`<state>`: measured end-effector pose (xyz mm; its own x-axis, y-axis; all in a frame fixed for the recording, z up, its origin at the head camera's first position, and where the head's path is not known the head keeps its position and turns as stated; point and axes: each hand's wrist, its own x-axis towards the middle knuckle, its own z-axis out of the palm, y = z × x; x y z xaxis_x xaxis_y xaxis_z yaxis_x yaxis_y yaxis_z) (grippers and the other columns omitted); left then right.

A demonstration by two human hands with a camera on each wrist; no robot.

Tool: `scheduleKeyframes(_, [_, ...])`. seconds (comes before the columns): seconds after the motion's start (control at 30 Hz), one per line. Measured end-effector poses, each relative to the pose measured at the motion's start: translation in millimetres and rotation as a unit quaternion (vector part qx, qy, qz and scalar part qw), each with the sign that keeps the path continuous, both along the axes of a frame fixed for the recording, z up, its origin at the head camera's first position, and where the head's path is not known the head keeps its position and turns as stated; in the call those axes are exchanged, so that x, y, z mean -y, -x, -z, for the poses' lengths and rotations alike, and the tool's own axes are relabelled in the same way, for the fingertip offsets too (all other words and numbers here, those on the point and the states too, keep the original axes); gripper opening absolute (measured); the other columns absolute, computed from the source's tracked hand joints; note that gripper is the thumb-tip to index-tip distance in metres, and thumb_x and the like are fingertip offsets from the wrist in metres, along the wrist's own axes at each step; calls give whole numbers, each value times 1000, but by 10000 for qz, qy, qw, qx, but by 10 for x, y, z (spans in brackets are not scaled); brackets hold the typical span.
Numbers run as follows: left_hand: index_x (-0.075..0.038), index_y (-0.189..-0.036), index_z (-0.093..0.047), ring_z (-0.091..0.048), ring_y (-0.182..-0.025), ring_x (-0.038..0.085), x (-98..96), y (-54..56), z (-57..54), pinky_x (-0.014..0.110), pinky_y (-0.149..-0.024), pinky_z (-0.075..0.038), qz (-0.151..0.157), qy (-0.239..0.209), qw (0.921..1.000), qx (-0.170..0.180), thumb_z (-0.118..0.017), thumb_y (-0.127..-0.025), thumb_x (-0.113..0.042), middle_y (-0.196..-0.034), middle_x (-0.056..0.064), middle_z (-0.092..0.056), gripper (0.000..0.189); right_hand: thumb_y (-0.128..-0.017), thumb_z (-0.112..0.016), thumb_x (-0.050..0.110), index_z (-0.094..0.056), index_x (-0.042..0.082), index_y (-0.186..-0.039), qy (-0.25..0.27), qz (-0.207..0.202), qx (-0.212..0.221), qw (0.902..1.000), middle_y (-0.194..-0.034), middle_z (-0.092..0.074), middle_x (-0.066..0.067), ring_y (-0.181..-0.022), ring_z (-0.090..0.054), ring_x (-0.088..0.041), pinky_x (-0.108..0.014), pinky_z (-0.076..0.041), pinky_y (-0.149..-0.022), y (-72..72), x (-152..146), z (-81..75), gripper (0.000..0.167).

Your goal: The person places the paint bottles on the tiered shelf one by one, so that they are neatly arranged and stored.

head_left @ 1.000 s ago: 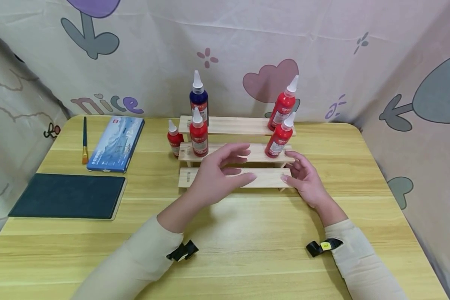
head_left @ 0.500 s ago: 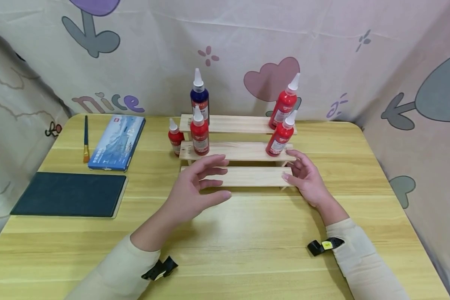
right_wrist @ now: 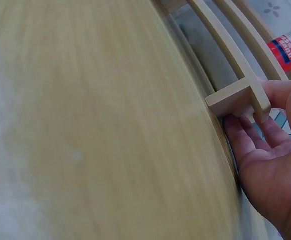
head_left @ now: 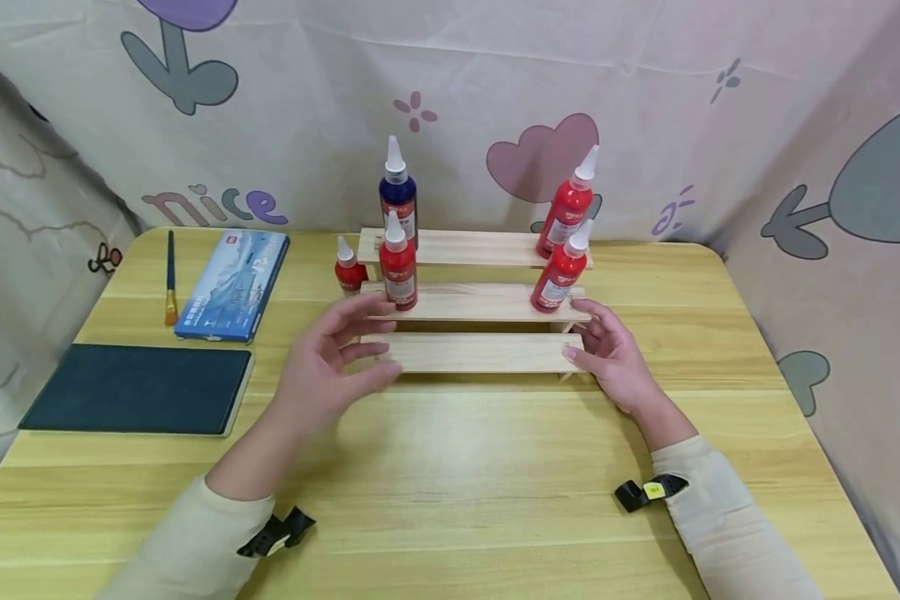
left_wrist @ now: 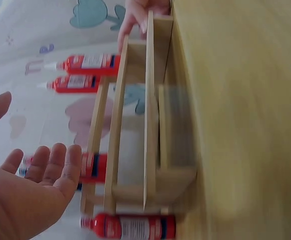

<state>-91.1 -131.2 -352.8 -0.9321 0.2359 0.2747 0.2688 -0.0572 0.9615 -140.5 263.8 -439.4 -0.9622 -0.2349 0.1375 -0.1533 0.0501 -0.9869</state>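
Note:
A three-tier wooden display rack (head_left: pixel 487 353) stands at the table's back. My right hand (head_left: pixel 611 358) grips the right end of its lowest tier, thumb on top; the right wrist view shows the fingers (right_wrist: pixel 243 137) beneath the board. My left hand (head_left: pixel 322 367) is held with fingers spread and nothing in it, at the left end of the lowest tier. Whether it touches the wood I cannot tell. On the upper tiers stand a dark blue paint bottle (head_left: pixel 398 193), a red paint bottle (head_left: pixel 400 275) before it, and two red bottles (head_left: pixel 558 279) at the right.
A smaller red bottle (head_left: pixel 350 275) stands left of the rack, partly behind my left hand. Further left lie a paintbrush (head_left: pixel 170 279), a blue box (head_left: pixel 232 285) and a dark flat book (head_left: pixel 135 390). A patterned cloth (head_left: pixel 307 100) hangs behind the table.
My left hand has moved left from in front of the rack's middle to its left end, fingers still apart. The right hand stays on the right end; rack and bottles have not shifted.

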Motion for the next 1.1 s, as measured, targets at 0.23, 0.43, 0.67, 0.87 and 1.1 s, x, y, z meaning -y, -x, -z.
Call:
scheduleKeyframes(0.23, [-7, -138, -55, -56, -116, 35, 272, 172, -39, 34, -91, -53, -698, 22, 9976, -39, -74, -83, 13, -132, 22, -55, 61, -88, -63, -17, -42, 7, -147, 4, -8, -7, 10000, -139, -53, -14, -125, -51, -29, -28, -40, -106, -1, 1, 7, 67])
scheduleKeyframes(0.43, [-9, -138, -55, -59, -114, 27, 429, 397, -20, 27, -89, -53, -1261, 561, 9904, -47, -76, -87, 2, -130, 16, -58, 56, -88, -63, -17, -42, 7, -147, -11, -5, -38, 10000, -139, -52, -14, -124, -51, -29, -28, -39, -106, 0, -7, 19, 67])
scheduleKeyframes(0.67, [-10, -139, -54, -58, -117, 23, 505, 663, -8, 27, -93, -51, -1689, 1495, 9737, 304, -78, -89, -17, -131, 7, -58, 56, -89, -63, -16, -42, 7, -147, -21, -13, -30, 10000, -138, -53, -14, -124, -51, -29, -28, -39, -106, 5, -5, 15, 67])
scheduleKeyframes(0.87, [-12, -141, -54, -56, -121, 28, 540, 829, 43, 40, -97, -50, -1447, 1908, 9687, 651, -75, -92, -20, -135, 7, -55, 54, -88, -63, -17, -42, 6, -147, 8, -11, -21, 10000, -137, -53, -14, -123, -51, -28, -28, -41, -105, 1, 7, 10, 67])
scheduleKeyframes(1.1, [-13, -142, -55, -54, -124, 29, 544, 982, 113, 44, -99, -48, -1253, 2196, 9639, 837, -72, -95, -23, -138, 7, -53, 51, -88, -63, -18, -42, 6, -147, 5, 12, -1, 10000, -136, -54, -13, -123, -51, -28, -28, -41, -105, -4, 13, 7, 67])
